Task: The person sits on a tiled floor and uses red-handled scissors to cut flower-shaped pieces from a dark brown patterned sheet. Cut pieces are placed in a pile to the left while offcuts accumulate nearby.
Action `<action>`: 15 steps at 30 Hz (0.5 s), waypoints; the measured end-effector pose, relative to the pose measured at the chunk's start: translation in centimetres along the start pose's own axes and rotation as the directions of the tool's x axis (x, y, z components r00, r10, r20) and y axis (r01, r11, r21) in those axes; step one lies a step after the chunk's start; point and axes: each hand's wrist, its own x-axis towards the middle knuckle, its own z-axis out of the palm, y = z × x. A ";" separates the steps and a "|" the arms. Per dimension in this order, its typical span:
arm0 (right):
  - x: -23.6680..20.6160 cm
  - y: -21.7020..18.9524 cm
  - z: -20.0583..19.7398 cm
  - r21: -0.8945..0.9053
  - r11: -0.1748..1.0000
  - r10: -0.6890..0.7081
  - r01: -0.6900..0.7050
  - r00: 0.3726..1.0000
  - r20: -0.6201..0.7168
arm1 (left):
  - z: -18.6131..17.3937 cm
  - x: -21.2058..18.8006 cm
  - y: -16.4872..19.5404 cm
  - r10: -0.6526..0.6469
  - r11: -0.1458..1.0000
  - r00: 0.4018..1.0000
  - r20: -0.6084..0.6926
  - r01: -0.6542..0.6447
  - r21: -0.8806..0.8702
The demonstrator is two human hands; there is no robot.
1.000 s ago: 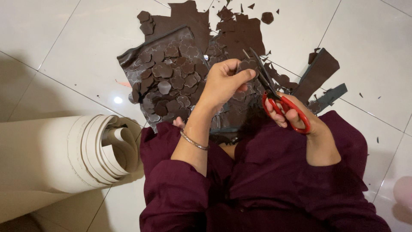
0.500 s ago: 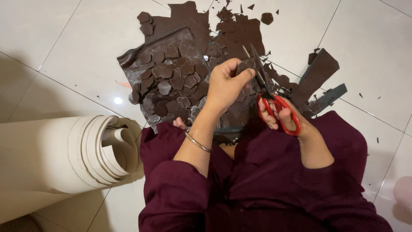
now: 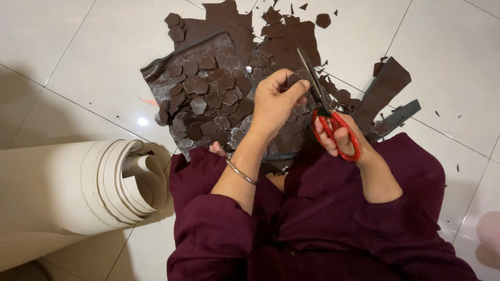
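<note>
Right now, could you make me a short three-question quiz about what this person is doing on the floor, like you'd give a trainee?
1. True or false: the right hand holds red-handled scissors.
2. What does the left hand pinch at its fingertips? A) a small dark brown piece B) a white button C) a pencil
3. Fill in: the cream-coloured roll lies on the person's ___ side.

Key
1. True; the blades point away from the person, over the pile of brown cut-out shapes.
2. A; the scissor blades lie right beside it.
3. Left, on the white tiled floor.
</note>
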 end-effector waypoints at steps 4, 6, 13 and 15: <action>0.2 -0.7 -0.9 -0.100 0.995 0.010 -0.006 0.999 0.037 | -0.8 0.2 0.7 -0.093 0.995 0.995 0.021 0.092 0.030; 0.1 -1.0 -1.3 -0.098 0.995 0.007 -0.003 0.999 0.037 | -1.3 0.3 1.0 -0.112 0.994 0.992 0.062 0.111 0.025; -0.4 -1.6 -1.7 -0.132 0.991 0.031 -0.016 0.994 0.108 | -1.9 0.1 1.5 -0.142 0.977 0.978 0.150 0.114 0.181; -0.4 -1.5 -1.5 -0.114 0.993 0.052 -0.040 0.993 0.103 | -1.8 0.1 1.7 -0.130 0.977 0.979 0.157 0.099 0.188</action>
